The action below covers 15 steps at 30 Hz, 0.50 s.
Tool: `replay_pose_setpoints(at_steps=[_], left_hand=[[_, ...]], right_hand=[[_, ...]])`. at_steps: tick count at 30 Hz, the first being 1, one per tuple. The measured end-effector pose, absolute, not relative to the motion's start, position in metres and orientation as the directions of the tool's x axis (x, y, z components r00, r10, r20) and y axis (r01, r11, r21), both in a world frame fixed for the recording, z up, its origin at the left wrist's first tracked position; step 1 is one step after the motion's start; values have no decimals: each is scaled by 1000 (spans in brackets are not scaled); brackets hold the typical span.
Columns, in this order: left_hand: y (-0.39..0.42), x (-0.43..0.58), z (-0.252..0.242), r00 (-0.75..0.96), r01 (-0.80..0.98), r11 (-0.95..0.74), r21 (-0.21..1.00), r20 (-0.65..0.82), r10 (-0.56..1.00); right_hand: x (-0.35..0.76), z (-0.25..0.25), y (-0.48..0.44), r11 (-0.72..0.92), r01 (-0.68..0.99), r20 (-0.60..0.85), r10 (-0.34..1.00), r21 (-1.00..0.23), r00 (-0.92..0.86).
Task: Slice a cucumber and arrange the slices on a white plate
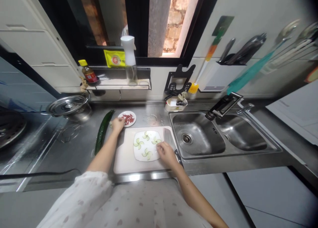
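A white square plate [141, 156] lies on a pale cutting board [124, 163] and carries several pinwheels of thin cucumber slices [147, 135]. At the plate's right edge is my right hand [167, 152], fingertips pinched together beside the right-hand pinwheel; anything between them is too small to see. My left hand [117, 124] is closed at the left rim of a small white dish [134, 115] of chopped red pieces [127, 118]. What its curled fingers hold, if anything, I cannot make out. A whole cucumber [103, 132] rests left of that hand. Right of the plate lies a black-handled knife [178, 156], partly behind my right hand.
A double steel sink [198, 135] with a black-ended faucet [221, 107] is to the right. A lidded steel pot [72, 109] stands at the left. Behind are a small caddy [176, 106] and a wall shelf [111, 85] with a spray bottle [130, 61] and a sauce bottle [88, 72].
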State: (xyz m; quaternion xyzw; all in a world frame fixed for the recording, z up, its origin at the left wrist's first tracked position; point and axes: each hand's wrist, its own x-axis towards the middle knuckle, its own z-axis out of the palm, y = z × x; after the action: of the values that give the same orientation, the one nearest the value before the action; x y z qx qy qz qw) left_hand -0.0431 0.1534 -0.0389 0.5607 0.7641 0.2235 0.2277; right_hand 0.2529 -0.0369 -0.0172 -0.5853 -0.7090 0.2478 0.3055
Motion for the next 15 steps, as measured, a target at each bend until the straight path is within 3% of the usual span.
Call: replay_pose_setpoints(at_steps=[2,4,6,15], left_hand=[[150,-37,-39,-336,455,284,844,-132,932],[146,-31,-38,-326,201,251,947,-177,929],[142,-27,-35,-263,75,238,968,-211,941],[102,-5,-3,-32,-182,291,939,-301,953]], right_hand=[[250,-15,-33,205,671,148,979,-712,-141],[247,-11,-27,216,667,157,976,-713,-149],[244,-8,-21,223,667,166,975,-711,-150],[220,18,18,296,569,235,955,-767,-180]])
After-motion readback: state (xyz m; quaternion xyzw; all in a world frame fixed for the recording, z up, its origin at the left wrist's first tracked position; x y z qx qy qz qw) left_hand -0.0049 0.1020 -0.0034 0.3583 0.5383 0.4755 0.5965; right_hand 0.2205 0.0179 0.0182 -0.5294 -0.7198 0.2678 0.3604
